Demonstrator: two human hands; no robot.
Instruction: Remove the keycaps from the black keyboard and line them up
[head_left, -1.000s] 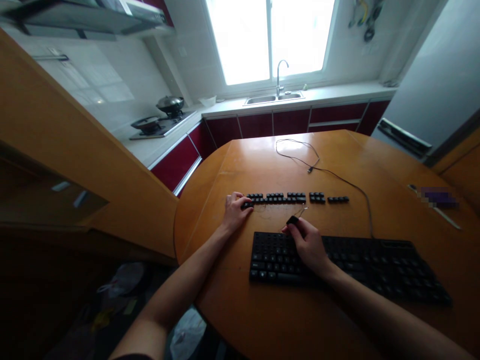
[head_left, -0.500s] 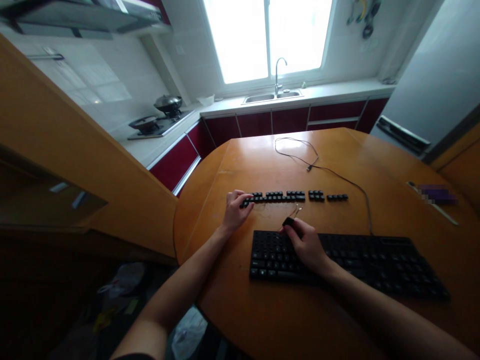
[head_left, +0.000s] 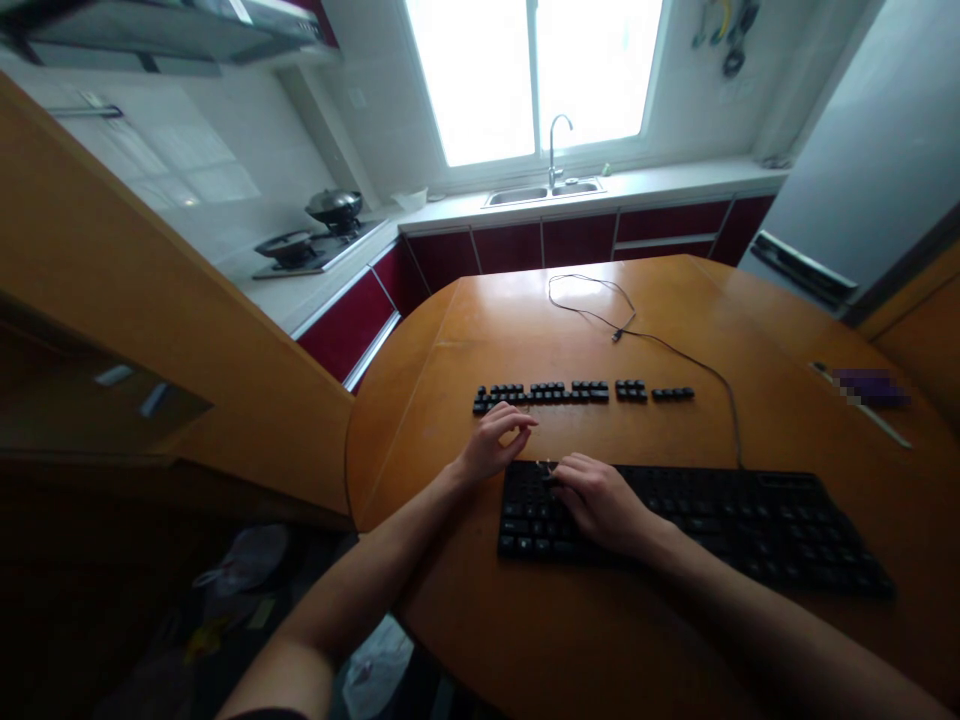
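Black plastic makes up the long rectangular computer keyboard (head_left: 697, 500), which lies flat on the near part of the glossy orange-brown wooden surface (head_left: 675, 300). It looks fairly light for its length and stiff, with a matte top unlikely to slip from a grasp; its long edges would be the places to hold it. The small black square-topped keycaps (head_left: 551, 397) stand in separate groups in a line beyond it. They are probably hard and almost weightless, easily scattered by a knock, and best pinched singly by opposite sides. The small dark tool with thin, pale wire ends (head_left: 548, 473) seems light; its wires look springy and could bend, so its dark body is the better hold.

The right hand (head_left: 598, 497) is over the keyboard's left part, its fingers closed around the tool, whose body is mostly hidden. The left hand (head_left: 496, 440) is between the line of keycaps and the keyboard's far left corner, fingers loosely curled, a narrow gap between thumb and forefinger, apparently holding nothing. Whether it touches the surface, I cannot tell.
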